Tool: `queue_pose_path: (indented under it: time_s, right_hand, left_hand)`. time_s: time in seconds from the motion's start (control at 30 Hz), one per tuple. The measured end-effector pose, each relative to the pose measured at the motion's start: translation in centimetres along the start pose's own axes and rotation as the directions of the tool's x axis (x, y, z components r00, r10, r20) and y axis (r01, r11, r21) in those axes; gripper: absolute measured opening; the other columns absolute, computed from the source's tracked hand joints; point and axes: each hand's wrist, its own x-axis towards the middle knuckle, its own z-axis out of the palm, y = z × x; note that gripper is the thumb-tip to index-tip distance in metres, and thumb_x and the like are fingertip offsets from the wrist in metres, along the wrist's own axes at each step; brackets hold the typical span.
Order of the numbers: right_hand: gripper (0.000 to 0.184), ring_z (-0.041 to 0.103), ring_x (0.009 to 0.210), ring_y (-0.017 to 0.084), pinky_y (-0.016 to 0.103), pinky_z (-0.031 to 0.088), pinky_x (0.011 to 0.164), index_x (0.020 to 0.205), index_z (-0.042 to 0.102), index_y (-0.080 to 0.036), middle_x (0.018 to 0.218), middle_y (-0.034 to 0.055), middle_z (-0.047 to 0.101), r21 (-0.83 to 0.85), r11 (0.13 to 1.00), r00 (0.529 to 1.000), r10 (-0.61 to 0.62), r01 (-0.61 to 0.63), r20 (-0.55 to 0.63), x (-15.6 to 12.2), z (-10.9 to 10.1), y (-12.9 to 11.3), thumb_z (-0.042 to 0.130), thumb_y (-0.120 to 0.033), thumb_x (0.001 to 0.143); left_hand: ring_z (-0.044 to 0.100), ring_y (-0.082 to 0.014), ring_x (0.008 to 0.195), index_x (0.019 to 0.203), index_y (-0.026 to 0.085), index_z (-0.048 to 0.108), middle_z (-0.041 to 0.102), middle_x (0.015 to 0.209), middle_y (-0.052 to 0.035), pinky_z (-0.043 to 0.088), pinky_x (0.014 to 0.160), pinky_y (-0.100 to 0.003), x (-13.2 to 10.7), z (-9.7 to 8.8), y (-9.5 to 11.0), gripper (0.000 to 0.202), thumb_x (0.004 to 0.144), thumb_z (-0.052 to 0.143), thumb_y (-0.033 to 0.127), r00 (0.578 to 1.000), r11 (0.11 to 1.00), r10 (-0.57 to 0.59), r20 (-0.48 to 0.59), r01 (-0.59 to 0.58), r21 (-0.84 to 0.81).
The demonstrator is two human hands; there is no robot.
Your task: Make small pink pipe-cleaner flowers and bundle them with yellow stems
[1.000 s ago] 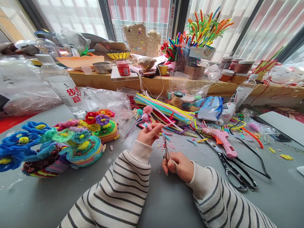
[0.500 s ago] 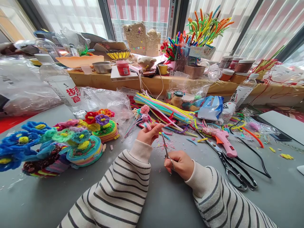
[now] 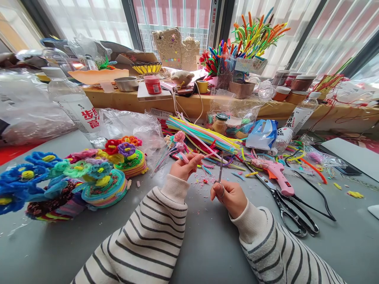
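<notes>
My left hand is closed in a pinch on a pink pipe cleaner, whose thin end points right. My right hand has its fingers through the handles of small scissors; their blades point up and away, to the right of the pipe cleaner and apart from it. Pink fluff clippings lie on the grey table between the hands. Just beyond my left hand are pink fuzzy flowers on thin stems. A bundle of colored pipe cleaners lies behind both hands.
Fuzzy flower pots stand at the left. To the right lie a pink glue gun with its black cord and large black-handled scissors. Water bottles and a blue packet stand farther back, before a cluttered ledge.
My right hand has moved slightly right with the small scissors, swinging the blades away from the pink pipe cleaner. My left hand has stayed nearly still.
</notes>
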Motion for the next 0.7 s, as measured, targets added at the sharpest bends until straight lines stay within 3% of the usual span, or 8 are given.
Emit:
queue_pose_path:
  time_s: [0.13,0.23,0.4,0.53,0.7]
  right_hand:
    - [0.043,0.031,0.041,0.007,0.021,0.027,0.041,0.066,0.063,-0.012,0.044,-0.0027,0.039,0.06,0.995,0.994,0.085,-0.081,-0.067,0.1,-0.1,-0.13,0.048,-0.053,0.067]
    - [0.033,0.035,0.045,0.007,0.02,0.029,0.043,0.067,0.063,-0.013,0.052,-0.0005,0.048,0.066,0.994,0.995,0.092,-0.089,-0.042,0.06,-0.11,-0.51,0.052,-0.045,0.068]
    - [0.036,0.033,0.043,0.007,0.02,0.029,0.043,0.065,0.063,-0.013,0.047,-0.0026,0.042,0.074,0.992,0.993,0.104,-0.1,-0.052,0.03,-0.14,-0.44,0.05,-0.046,0.07]
    - [0.057,0.035,0.044,0.007,0.021,0.031,0.045,0.065,0.062,-0.012,0.046,-0.0024,0.037,0.077,0.994,0.992,0.066,-0.075,0.108,0.08,0.09,-0.24,0.033,-0.06,0.072]
    - [0.072,0.044,0.059,0.013,0.026,0.036,0.057,0.058,0.058,-0.012,0.058,0.0037,0.048,-0.011,0.992,0.952,-0.117,0.125,0.284,-0.01,0.55,-0.89,0.018,-0.072,0.065]
  left_hand:
    - [0.039,-0.0033,0.041,0.053,0.013,0.063,0.052,0.047,0.0016,0.031,0.043,-0.019,-0.3,0.23,-0.31,0.019,0.046,0.069,0.03,0.99,0.984,-0.084,0.117,0.064,0.164]
    - [0.043,-0.0047,0.044,0.054,0.014,0.064,0.055,0.049,0.0005,0.033,0.046,-0.019,-0.46,0.38,-0.4,0.019,0.046,0.069,0.03,0.98,0.973,-0.124,0.158,0.089,0.211]
    - [0.05,-0.0069,0.049,0.059,0.013,0.065,0.058,0.05,-0.0004,0.039,0.053,-0.021,-0.7,0.68,0.19,0.02,0.045,0.07,0.027,0.994,0.995,-0.089,0.06,0.085,0.058]
    - [0.049,-0.0065,0.045,0.054,0.013,0.063,0.057,0.046,0.0009,0.039,0.048,-0.02,-0.68,0.73,0.56,0.02,0.041,0.072,0.026,0.999,0.998,-0.039,-0.007,0.039,-0.045]
    - [0.048,-0.005,0.044,0.057,0.012,0.065,0.057,0.046,0.0008,0.038,0.044,-0.017,-0.39,0.39,0.51,0.023,0.041,0.072,0.026,0.998,0.994,-0.039,0.045,0.043,-0.103]
